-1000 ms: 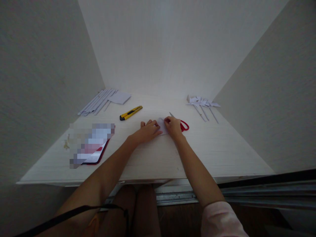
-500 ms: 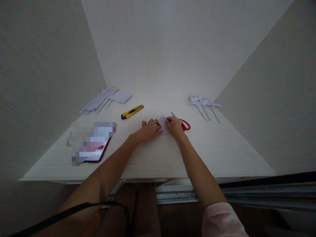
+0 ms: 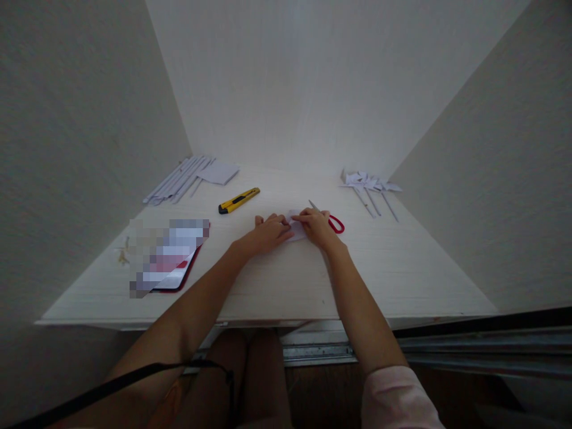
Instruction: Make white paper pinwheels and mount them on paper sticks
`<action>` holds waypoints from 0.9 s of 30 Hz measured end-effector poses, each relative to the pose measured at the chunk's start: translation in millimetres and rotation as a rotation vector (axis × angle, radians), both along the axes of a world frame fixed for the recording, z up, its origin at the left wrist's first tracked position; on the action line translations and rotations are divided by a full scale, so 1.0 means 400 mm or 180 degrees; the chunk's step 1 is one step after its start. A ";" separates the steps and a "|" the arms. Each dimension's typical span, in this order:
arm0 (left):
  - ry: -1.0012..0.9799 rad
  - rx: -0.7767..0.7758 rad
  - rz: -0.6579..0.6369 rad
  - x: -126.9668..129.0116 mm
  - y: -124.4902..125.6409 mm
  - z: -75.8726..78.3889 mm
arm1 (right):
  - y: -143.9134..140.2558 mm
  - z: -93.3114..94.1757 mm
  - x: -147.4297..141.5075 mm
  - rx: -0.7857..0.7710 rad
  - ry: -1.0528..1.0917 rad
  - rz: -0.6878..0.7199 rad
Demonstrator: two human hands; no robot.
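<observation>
A small piece of white paper (image 3: pixel 295 231) lies on the white tabletop between my two hands. My left hand (image 3: pixel 270 233) grips its left edge, fingers curled and thumb along the near side. From the right, my right hand (image 3: pixel 315 225) is closed at the paper, its index fingertip pressed on the upper part. The fingers partly cover the paper, so its folds are hard to make out. Just behind and beside my right hand lie scissors with red handles (image 3: pixel 337 224), partly hidden by it.
A yellow utility knife (image 3: pixel 239 201) lies left of centre. Paper sticks (image 3: pixel 179 180) and flat paper pieces (image 3: pixel 220 173) lie at the back left, paper pinwheels (image 3: pixel 369 181) on sticks at the back right. A phone (image 3: pixel 179 277), partly blurred, lies front left. Walls enclose three sides.
My right hand has shifted slightly, its index finger now reaching farther left over the paper. My left hand stays at the paper's left edge.
</observation>
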State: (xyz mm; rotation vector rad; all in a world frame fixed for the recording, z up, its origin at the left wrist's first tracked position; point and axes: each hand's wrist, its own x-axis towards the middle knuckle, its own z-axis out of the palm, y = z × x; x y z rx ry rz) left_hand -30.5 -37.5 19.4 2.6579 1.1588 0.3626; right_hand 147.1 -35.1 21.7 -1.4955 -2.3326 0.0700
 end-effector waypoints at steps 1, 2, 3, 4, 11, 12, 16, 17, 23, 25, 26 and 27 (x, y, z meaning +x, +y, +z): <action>-0.0006 -0.0013 -0.0012 0.000 0.004 -0.002 | 0.000 -0.001 0.003 0.0019 -0.0043 0.0015; -0.0008 -0.0029 -0.0023 -0.001 0.007 -0.004 | 0.000 -0.003 0.005 0.0030 -0.0085 0.0028; -0.0010 -0.0043 -0.0026 -0.001 0.010 -0.005 | 0.000 -0.004 0.007 0.0034 -0.0126 0.0038; -0.0008 -0.0053 -0.0015 -0.001 0.012 -0.004 | 0.000 -0.005 0.008 0.0031 -0.0163 0.0052; 0.0021 -0.0115 0.0255 0.006 0.001 0.012 | -0.001 -0.009 0.009 -0.0007 -0.0320 0.0170; 0.0011 -0.0138 0.0323 0.008 -0.001 0.014 | 0.000 -0.010 0.010 -0.0014 -0.0332 0.0181; -0.0011 -0.0207 0.0424 0.013 -0.009 0.020 | 0.002 -0.011 0.011 -0.0062 -0.0375 0.0152; 0.0002 -0.0214 0.0424 0.013 -0.010 0.021 | 0.002 -0.012 0.010 -0.0062 -0.0393 0.0139; 0.0025 -0.0056 0.0253 0.008 -0.007 0.015 | -0.003 -0.011 0.003 0.0003 -0.0491 0.0114; 0.0044 0.0016 0.0170 0.007 -0.005 0.011 | -0.004 -0.011 0.002 0.0006 -0.0505 0.0123; 0.0049 0.0044 0.0147 0.007 -0.005 0.009 | -0.005 -0.010 0.001 0.0013 -0.0511 0.0121; 0.0057 0.0063 0.0126 0.007 -0.005 0.008 | -0.005 -0.010 0.001 0.0021 -0.0520 0.0109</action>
